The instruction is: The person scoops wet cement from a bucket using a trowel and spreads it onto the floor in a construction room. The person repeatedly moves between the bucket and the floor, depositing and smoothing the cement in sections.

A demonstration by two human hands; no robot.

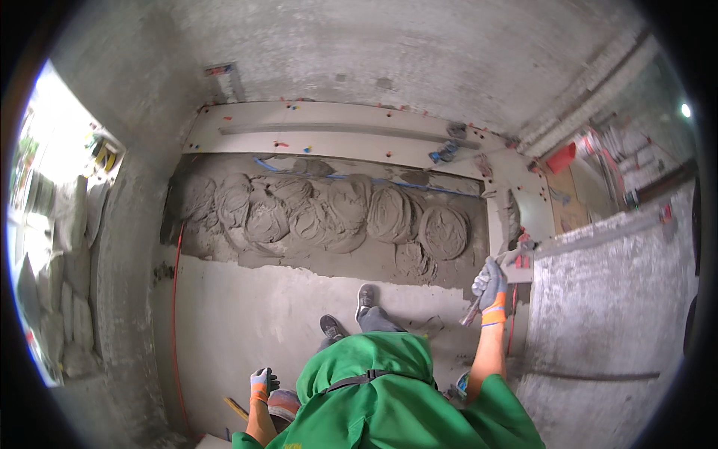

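Note:
My right hand [491, 283], in a grey and orange glove, is closed around a trowel [511, 257] at the right end of the mortar bed. The trowel's grey blade points up and to the right, beside the pale tile edge. Low on the left, my left hand [262, 382] wears a similar glove, with its fingers curled. What it holds, if anything, is too small to make out. It is next to a bucket [284, 404] partly covered by my green clothing. Ahead of my feet lie several round heaps of wet grey mortar [327, 217] on the floor.
Large pale tiles [336, 146] with small coloured spacers run along the far wall, a long grey straightedge [329, 132] on them. A blue tool [444, 153] sits there too. Red lines [177, 292] cross the floor at the left and right. Sacks [71, 299] lie beyond the left wall.

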